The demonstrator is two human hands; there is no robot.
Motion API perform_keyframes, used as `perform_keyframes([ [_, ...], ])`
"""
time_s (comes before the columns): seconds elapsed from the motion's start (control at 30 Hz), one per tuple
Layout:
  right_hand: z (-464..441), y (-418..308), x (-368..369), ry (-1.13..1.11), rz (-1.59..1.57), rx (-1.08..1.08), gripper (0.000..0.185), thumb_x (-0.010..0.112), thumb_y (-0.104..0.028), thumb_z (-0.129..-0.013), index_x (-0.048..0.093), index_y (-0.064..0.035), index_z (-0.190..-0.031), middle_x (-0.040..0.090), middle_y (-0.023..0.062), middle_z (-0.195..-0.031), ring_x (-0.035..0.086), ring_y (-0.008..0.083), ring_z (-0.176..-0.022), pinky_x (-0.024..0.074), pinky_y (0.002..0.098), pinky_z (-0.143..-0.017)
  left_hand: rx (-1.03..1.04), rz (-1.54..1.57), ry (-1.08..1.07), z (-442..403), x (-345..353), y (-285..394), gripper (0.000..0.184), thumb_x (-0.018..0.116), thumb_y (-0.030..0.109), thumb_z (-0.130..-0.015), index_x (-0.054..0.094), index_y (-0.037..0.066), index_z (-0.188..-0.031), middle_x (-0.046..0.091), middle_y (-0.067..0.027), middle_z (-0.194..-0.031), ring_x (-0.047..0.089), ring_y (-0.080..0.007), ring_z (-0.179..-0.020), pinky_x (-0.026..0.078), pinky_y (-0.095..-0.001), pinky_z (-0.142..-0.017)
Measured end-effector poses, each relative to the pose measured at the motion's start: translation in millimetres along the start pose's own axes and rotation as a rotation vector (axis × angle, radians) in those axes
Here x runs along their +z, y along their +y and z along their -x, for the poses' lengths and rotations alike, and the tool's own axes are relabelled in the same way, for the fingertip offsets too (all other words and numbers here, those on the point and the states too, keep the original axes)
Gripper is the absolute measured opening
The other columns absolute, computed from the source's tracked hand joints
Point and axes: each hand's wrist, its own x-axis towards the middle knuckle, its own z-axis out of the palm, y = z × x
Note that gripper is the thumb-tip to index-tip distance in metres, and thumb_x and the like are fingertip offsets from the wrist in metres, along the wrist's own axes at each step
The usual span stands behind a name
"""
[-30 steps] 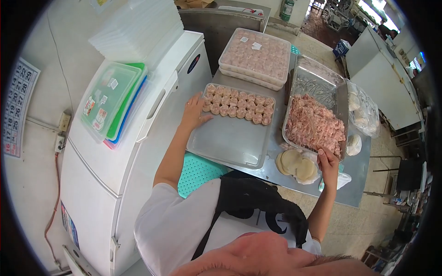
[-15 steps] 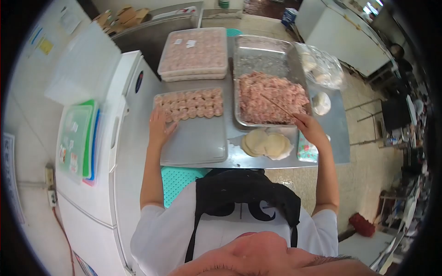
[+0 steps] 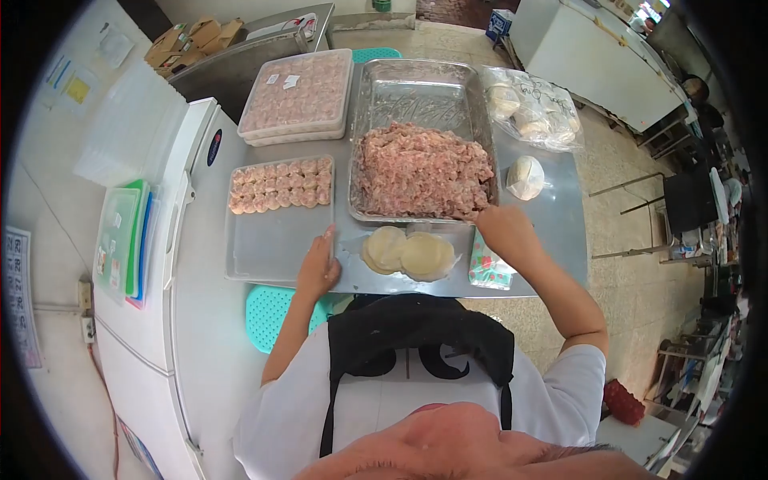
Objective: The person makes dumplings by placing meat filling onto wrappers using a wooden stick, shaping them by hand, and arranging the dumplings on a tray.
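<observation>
My right hand (image 3: 507, 232) is closed at the near right corner of a metal pan (image 3: 412, 92). The thin wooden stick it gripped earlier is mostly hidden now. Pinkish ground meat (image 3: 420, 172) is heaped in the near part of the pan. With fingers stretched out, my left hand (image 3: 320, 264) rests between a shallow plastic tray (image 3: 276, 248) and round pale dumpling wrappers (image 3: 426, 256); it holds nothing. Rows of filled dumplings (image 3: 280, 184) sit across the far part of that tray. A patterned packet (image 3: 490, 268) lies below my right hand.
Stacked plastic trays of dumplings (image 3: 296, 96) stand at the table's back left. Beyond the pan's right side are a clear bag of round pale stacks (image 3: 532, 112) and a wrapped white bundle (image 3: 526, 178). A white freezer (image 3: 152, 320) borders the left; a teal stool (image 3: 280, 320) sits below.
My left hand has left the dumplings and moved right, past the tray's edge. My right hand has dropped toward the pan's near corner, and the stick no longer shows across the meat. The view has shifted.
</observation>
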Motion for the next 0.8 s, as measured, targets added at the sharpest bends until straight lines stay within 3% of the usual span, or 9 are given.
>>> perform_keyframes([
  [0.1,-5,40,-11,-0.014,-0.04,-0.031,0.018,0.058,-0.015,-0.082,0.064,-0.0063,-0.068,0.063,0.0125,-0.067,0.066,0.0282,-0.066,0.0503,0.0393,-0.055,-0.102,0.03,-0.048,3,-5,5,0.077,0.055,0.003,-0.074,0.029,0.01,-0.146,0.051,-0.021,-0.108,0.052,-0.0412,-0.097,0.046,-0.0448,-0.085],
  [0.13,-9,51,-18,-0.017,-0.047,-0.034,0.017,0.058,-0.015,-0.082,0.063,-0.0066,-0.067,0.062,0.0118,-0.067,0.065,0.0278,-0.065,0.0502,0.039,-0.055,-0.063,-0.061,-0.005,2,-4,9,0.074,0.057,0.005,-0.075,0.032,0.009,-0.144,0.052,-0.0205,-0.108,0.052,-0.0405,-0.098,0.045,-0.0447,-0.086],
  [0.23,-22,76,12,0.298,-0.03,-0.036,0.015,0.058,-0.015,-0.083,0.062,-0.0066,-0.071,0.06,0.0101,-0.067,0.064,0.027,-0.063,0.0504,0.0381,-0.054,0.04,-0.246,0.148,-1,1,26,0.064,0.062,0.008,-0.075,0.042,0.008,-0.136,0.053,-0.0194,-0.108,0.052,-0.0384,-0.1,0.044,-0.0443,-0.089],
  [0.3,-15,70,40,0.258,-0.083,-0.104,0.014,0.058,-0.016,-0.084,0.061,-0.0072,-0.074,0.059,0.0093,-0.068,0.063,0.0263,-0.062,0.0505,0.0379,-0.054,0.094,-0.247,0.28,-6,13,48,0.053,0.065,0.011,-0.075,0.051,0.006,-0.127,0.053,-0.0189,-0.11,0.052,-0.0369,-0.103,0.042,-0.044,-0.091],
  [0.33,-10,62,39,0.234,-0.11,-0.142,0.014,0.058,-0.017,-0.085,0.061,-0.0075,-0.075,0.059,0.009,-0.069,0.063,0.026,-0.062,0.0506,0.0377,-0.054,0.087,-0.156,0.247,-9,23,57,0.047,0.065,0.012,-0.076,0.053,0.006,-0.121,0.054,-0.0186,-0.11,0.052,-0.0369,-0.103,0.042,-0.0436,-0.091],
  [0.37,-5,61,34,0.066,-0.091,-0.086,0.013,0.061,-0.02,-0.081,0.063,-0.0075,-0.08,0.063,0.0102,-0.078,0.066,0.026,-0.071,0.0533,0.0392,-0.058,0.075,-0.064,0.212,-13,34,66,0.042,0.066,0.014,-0.077,0.056,0.006,-0.116,0.054,-0.0184,-0.11,0.052,-0.0369,-0.103,0.042,-0.0433,-0.091],
  [0.5,6,65,40,0.124,-0.134,-0.228,0.011,0.06,-0.018,-0.08,0.063,-0.0076,-0.076,0.062,0.0098,-0.072,0.066,0.0259,-0.068,0.0525,0.0392,-0.056,0.087,0.005,0.126,-35,71,97,0.03,0.066,0.017,-0.079,0.061,0.005,-0.106,0.057,-0.0177,-0.104,0.054,-0.0365,-0.099,0.044,-0.0414,-0.088],
  [0.7,-4,77,34,0.127,-0.051,-0.205,0.013,0.06,-0.016,-0.08,0.066,-0.0092,-0.07,0.064,0.0093,-0.071,0.066,0.0252,-0.065,0.0507,0.0372,-0.053,-0.243,0.054,-0.093,-38,63,94,0.016,0.062,0.015,-0.087,0.064,0.001,-0.096,0.059,-0.0139,-0.09,0.058,-0.0325,-0.089,0.046,-0.0372,-0.081],
  [0.8,-1,63,48,0.148,-0.127,-0.274,0.01,0.06,-0.011,-0.074,0.068,-0.0079,-0.068,0.065,0.0109,-0.068,0.068,0.0252,-0.066,0.0512,0.0368,-0.052,0.12,0.084,0.141,-30,84,104,0.013,0.061,0.012,-0.088,0.064,0.0,-0.092,0.061,-0.0121,-0.09,0.06,-0.0306,-0.084,0.047,-0.0335,-0.075],
])
